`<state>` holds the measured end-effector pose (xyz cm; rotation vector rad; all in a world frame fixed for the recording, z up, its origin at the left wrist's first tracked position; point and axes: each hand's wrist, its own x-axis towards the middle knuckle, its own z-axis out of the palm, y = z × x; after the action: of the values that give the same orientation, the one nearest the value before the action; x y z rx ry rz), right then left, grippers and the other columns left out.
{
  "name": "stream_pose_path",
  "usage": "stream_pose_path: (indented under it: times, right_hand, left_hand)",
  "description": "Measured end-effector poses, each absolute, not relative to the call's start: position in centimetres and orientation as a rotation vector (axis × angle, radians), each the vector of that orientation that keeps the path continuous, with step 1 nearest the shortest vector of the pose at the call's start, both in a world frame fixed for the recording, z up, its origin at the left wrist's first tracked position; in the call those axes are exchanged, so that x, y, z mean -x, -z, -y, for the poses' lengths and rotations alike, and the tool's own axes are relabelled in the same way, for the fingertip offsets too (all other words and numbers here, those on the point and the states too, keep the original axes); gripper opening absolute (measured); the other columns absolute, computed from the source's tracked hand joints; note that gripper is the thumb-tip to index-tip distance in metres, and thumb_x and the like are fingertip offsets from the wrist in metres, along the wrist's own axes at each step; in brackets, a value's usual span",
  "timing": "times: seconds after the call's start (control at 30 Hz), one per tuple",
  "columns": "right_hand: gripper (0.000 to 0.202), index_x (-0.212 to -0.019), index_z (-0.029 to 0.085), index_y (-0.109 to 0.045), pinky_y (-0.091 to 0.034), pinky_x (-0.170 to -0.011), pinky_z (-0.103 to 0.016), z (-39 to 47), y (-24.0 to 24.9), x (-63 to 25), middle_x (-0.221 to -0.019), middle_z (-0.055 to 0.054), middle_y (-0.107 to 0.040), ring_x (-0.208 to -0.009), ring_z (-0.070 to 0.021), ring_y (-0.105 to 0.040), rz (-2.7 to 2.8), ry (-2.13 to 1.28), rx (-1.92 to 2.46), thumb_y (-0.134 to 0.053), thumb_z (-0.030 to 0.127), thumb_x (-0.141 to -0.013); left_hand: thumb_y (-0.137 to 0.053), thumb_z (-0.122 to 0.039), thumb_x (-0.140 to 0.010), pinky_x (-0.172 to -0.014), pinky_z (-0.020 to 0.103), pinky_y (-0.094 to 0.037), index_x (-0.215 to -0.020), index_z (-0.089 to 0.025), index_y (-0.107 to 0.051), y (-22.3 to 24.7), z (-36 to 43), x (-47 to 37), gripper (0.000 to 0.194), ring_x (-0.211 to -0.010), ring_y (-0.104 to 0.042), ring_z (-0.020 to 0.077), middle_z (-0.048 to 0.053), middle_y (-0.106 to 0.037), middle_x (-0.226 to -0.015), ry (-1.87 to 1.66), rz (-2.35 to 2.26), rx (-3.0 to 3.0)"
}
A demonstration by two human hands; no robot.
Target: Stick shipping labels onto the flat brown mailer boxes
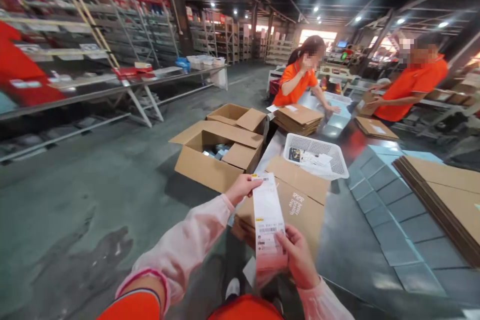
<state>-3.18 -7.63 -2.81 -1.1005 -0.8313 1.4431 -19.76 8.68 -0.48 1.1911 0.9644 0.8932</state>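
Observation:
A long strip of printed shipping labels (267,205) hangs in front of me, with barcodes and small yellow marks on it. My left hand (243,188) pinches its top left edge between thumb and fingers. Lower down, my right hand (298,252) grips the strip's right side, thumb on the printed face. The bottom of the strip bends down toward my body. Just behind it lies a stack of flat brown cartons (303,210) with white lettering, at the table's near left corner. Part of that stack is hidden by the strip and my hands.
A white basket (318,155) with papers stands beyond the cartons. Grey-blue boxes (390,215) and flattened cartons (450,185) fill the right. Open cardboard boxes (213,175) stand left of the metal table (348,255). Two people in orange shirts (300,80) work across the table. Shelving lines the left.

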Motion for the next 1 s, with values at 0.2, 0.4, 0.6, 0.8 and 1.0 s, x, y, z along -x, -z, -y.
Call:
stream_pose_path:
  times: [0.2, 0.4, 0.6, 0.8, 1.0]
  right_hand:
    - [0.042, -0.087, 0.016, -0.069, -0.053, -0.071, -0.033, 6.4, 0.7, 3.3, -0.085, -0.007, -0.073, -0.075, -0.0214, -0.066, 0.879, -1.338, 1.099, -0.079, 0.049, -0.063]
    - [0.045, -0.091, 0.017, -0.071, -0.052, -0.079, -0.036, 7.0, 0.8, 2.4, -0.093, -0.009, -0.073, -0.087, -0.0254, -0.066, 0.913, -1.201, 1.108, -0.07, 0.057, -0.071]
    - [0.051, -0.098, 0.021, -0.073, -0.053, -0.072, -0.032, 8.9, 3.7, -1.8, -0.093, -0.009, -0.072, -0.084, -0.0271, -0.066, 1.186, -0.676, 1.431, -0.083, 0.046, -0.056]
    - [0.029, -0.081, 0.025, -0.078, -0.051, -0.066, -0.031, 11.1, 3.9, -3.0, -0.079, -0.006, -0.075, -0.074, -0.0263, -0.069, 1.614, -0.888, 1.588, -0.061, 0.049, -0.079]
    - [0.027, -0.076, 0.024, -0.077, -0.05, -0.066, -0.032, 7.9, 4.7, -2.8, -0.078, -0.007, -0.074, -0.072, -0.0245, -0.067, 1.526, -0.882, 1.678, -0.064, 0.048, -0.076]
  left_hand:
    - [-0.076, -0.049, -0.06, -0.05, 0.025, -0.039, -0.073, -0.01, -0.063, -1.2, -9.4, 18.9, 0.043, -0.05, -0.05, 0.0104, 0.001, -0.058, -0.057, -0.942, -0.987, -1.297]
    - [-0.075, -0.056, -0.063, -0.102, 0.037, -0.038, -0.111, -0.016, -0.066, -1.2, -3.1, 18.1, 0.063, -0.114, -0.055, 0.0272, 0.011, -0.066, -0.117, -0.985, -0.669, -1.526]
    - [-0.075, -0.06, -0.06, -0.078, 0.032, -0.046, -0.08, -0.012, -0.074, 5.7, 4.3, 15.3, 0.052, -0.082, -0.062, 0.024, 0.008, -0.072, -0.08, -0.755, -0.754, -1.262]
    - [-0.072, -0.07, -0.054, -0.065, 0.027, -0.041, -0.064, -0.013, -0.063, 9.5, 8.3, 13.1, 0.059, -0.066, -0.052, 0.0158, 0.003, -0.061, -0.064, -0.861, -0.97, -1.072]
    - [-0.069, -0.074, -0.053, -0.057, 0.025, -0.036, -0.061, -0.014, -0.057, 10.9, 7.5, 12.3, 0.061, -0.058, -0.046, 0.0127, 0.0, -0.053, -0.058, -0.958, -1.195, -0.939]
